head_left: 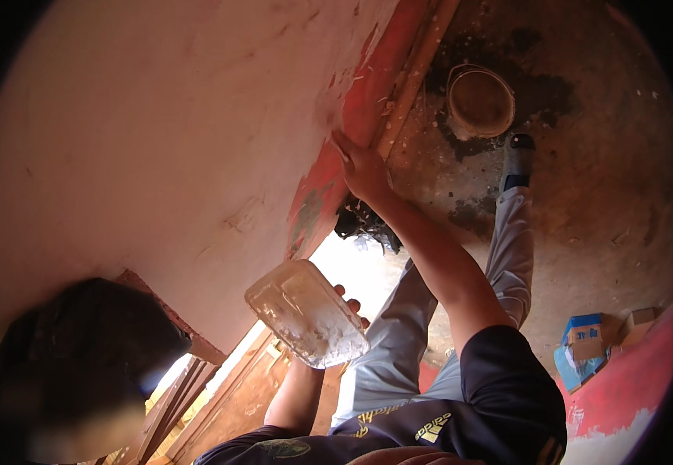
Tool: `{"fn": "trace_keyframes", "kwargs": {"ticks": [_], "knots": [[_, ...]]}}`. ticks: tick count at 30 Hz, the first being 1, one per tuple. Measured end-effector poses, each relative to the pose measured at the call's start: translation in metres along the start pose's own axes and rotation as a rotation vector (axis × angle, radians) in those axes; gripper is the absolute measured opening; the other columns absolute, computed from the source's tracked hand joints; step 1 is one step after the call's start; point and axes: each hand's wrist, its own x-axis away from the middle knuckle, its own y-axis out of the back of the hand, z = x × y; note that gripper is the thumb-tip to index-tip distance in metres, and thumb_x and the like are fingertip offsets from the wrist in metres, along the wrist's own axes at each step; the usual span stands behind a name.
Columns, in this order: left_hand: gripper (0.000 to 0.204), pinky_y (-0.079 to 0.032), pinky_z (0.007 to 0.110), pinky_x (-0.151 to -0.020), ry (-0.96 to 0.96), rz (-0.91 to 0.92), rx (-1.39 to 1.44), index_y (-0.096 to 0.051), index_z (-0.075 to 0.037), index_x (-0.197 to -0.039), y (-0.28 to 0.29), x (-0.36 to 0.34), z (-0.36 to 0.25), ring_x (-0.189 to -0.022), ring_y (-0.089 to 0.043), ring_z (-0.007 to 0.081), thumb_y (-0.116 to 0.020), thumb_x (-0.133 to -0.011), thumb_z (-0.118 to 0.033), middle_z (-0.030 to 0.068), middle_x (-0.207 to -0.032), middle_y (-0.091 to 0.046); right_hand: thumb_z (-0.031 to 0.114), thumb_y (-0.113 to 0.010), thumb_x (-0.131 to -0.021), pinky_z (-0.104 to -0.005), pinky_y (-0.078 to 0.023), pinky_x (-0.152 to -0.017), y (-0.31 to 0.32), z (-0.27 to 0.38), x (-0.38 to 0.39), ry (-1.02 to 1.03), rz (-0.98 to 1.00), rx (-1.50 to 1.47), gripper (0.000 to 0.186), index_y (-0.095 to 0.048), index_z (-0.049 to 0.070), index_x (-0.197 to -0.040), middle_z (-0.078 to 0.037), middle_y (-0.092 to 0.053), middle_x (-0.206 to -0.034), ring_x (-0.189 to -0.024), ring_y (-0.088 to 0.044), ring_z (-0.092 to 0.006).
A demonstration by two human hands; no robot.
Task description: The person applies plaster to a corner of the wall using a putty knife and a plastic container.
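A rectangular see-through plastic tub (305, 310), smeared inside with whitish paste, sits tilted in my left hand (350, 301). The fingers of that hand curl round its right side, and the rest of the hand is behind it. Farther up, my right hand (363, 169) is against the red band (326, 172) along the wall's edge. Its fingers look closed and mostly turned from view, so anything they grip is hidden. Grey-green patches mark the red band below that hand.
A round bucket (482, 102) with a wire handle stands on the stained floor (584, 209) beside my shoe. Crumpled black plastic (367, 225) lies near the wall's foot. Blue and brown cartons (582, 349) rest at the right by another red-painted wall. A dark shape (89, 341) fills the lower left.
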Motion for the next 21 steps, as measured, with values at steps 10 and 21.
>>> {"fn": "trace_keyframes", "kwargs": {"ticks": [10,21], "knots": [[0.051,-0.039,0.068,-0.097,0.125,-0.067,-0.066,-0.049,-0.013,-0.136,-0.011,-0.011,0.001,-0.118,-0.050,0.0361,-0.062,-0.092,-0.036,0.0052,-0.132,-0.050,0.011,-0.049,-0.096,-0.0383,-0.051,-0.088,0.008,-0.063,-0.062,-0.078,-0.199,-0.075,0.035,-0.059,0.009,-0.129,-0.013,-0.069,-0.104,-0.095,-0.067,-0.0337],[0.080,-0.049,0.065,-0.090,0.027,-0.069,-0.014,-0.040,-0.008,-0.144,-0.006,0.002,-0.001,-0.118,-0.049,0.0549,-0.064,-0.084,-0.055,0.0282,-0.134,-0.049,0.007,-0.047,-0.091,-0.0424,-0.047,-0.098,0.044,-0.020,-0.099,-0.082,-0.178,0.265,0.038,-0.063,0.011,-0.125,-0.018,-0.063,-0.123,-0.116,-0.058,-0.0331]]}}
